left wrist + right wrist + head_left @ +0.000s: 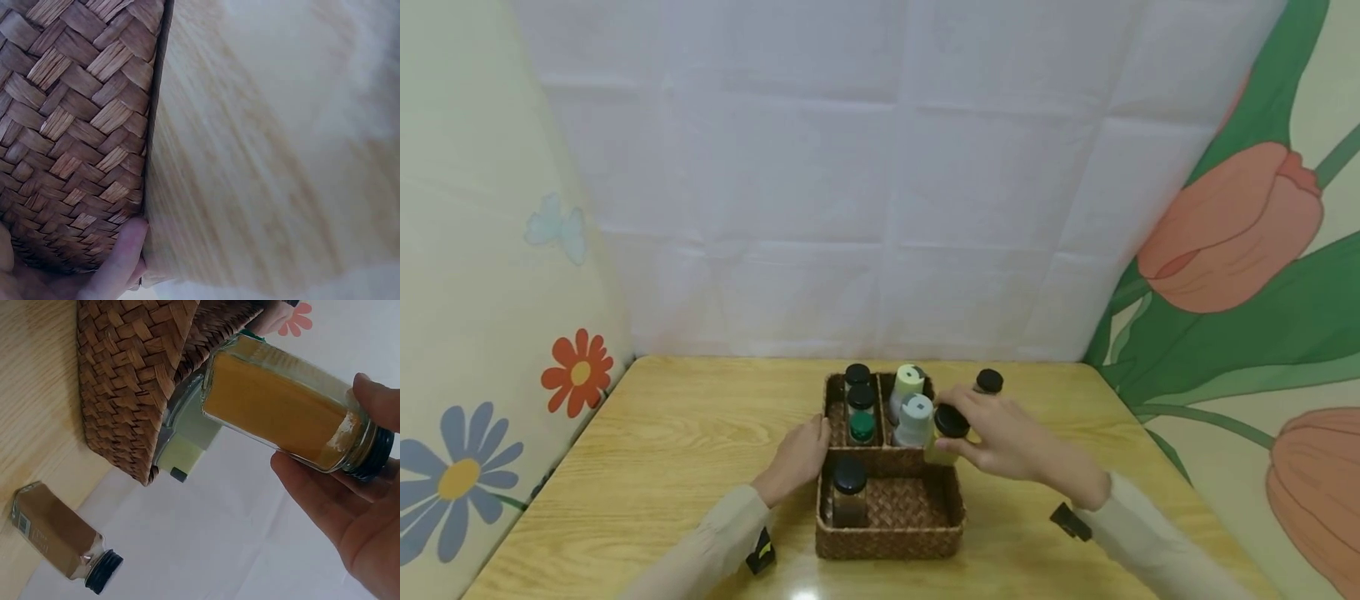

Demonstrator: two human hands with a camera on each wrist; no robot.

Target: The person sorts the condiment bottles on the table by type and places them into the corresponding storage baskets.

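My right hand [1000,437] pinches a glass spice jar [281,409] of yellow-brown powder near its black lid. The jar is raised beside the right rim of the woven basket [889,543], overlapping the basket in the head view. My left hand [801,457] holds the basket's left side; in the left wrist view a finger [122,259] lies against the edge of the weave. In the back left compartment stand two black-lidded jars and a green-lidded one [862,427]. The back right compartment has a pale yellow-topped container [908,381] and a whitish container [915,417].
Another black-lidded jar [849,492] stands at the left of the basket's front compartment. A jar of brown powder [59,531] stands on the wooden table [700,408], right of the basket and behind my right hand. A white cloth [820,183] hangs behind the table.
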